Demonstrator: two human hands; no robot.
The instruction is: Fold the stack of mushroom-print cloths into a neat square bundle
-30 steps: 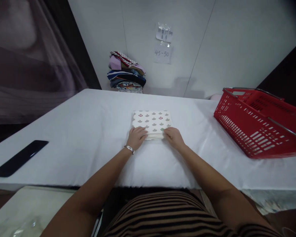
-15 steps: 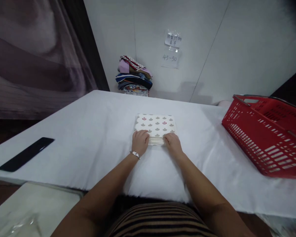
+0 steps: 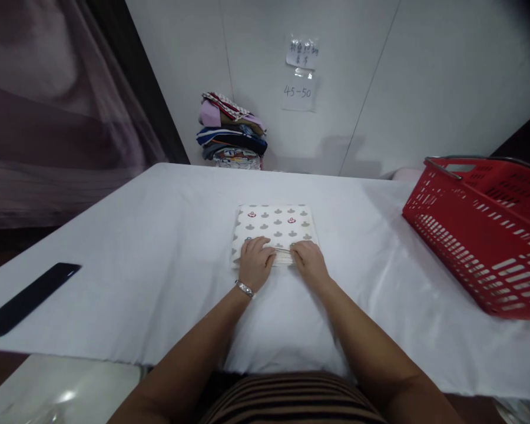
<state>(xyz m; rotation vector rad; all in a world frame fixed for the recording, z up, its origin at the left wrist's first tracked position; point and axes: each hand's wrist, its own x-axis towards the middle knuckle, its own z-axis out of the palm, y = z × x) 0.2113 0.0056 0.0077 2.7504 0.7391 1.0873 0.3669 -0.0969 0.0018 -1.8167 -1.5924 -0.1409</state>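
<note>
A folded cream cloth [image 3: 277,227] with grey and red printed motifs lies in a neat rectangle at the middle of the white-covered table [image 3: 176,235]. Its layered folds show along the near edge. My left hand [image 3: 256,262], with a silver bracelet at the wrist, is closed on that edge left of centre, its fingers over the top. Right of centre, my right hand [image 3: 310,260] pinches the same edge. A short stretch of the folds shows between the two hands. The fingertips under the edge are hidden.
A red plastic basket [image 3: 481,235] stands on the table at the right. Toward the left edge lies a flat black object [image 3: 29,297]. Behind the table is a pile of folded fabrics [image 3: 233,132] against a wall bearing paper signs [image 3: 299,91].
My left hand has shifted slightly right along the near edge of the cloth, baring its near left corner. My right hand stays at the edge. The camera view has shifted a little.
</note>
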